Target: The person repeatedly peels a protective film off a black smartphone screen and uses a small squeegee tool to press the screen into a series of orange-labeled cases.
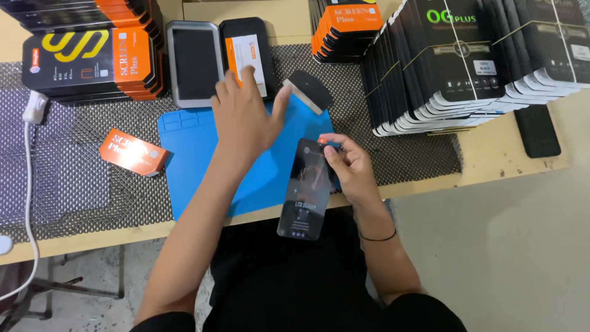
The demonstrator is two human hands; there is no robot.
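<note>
The blue mat (190,138) looks like smooth, matt rubber. Under it lies a coarse, dark mesh liner (399,154) over a pale wooden bench (504,154). The black screen panel (305,190) is glossy glass. The stacked boxes (461,55) are printed card in clear, shiny sleeves.

L hand (243,120) flat, fingers spread, arm stretched fwd; R hand (347,166) curled in pinch grip.
</note>
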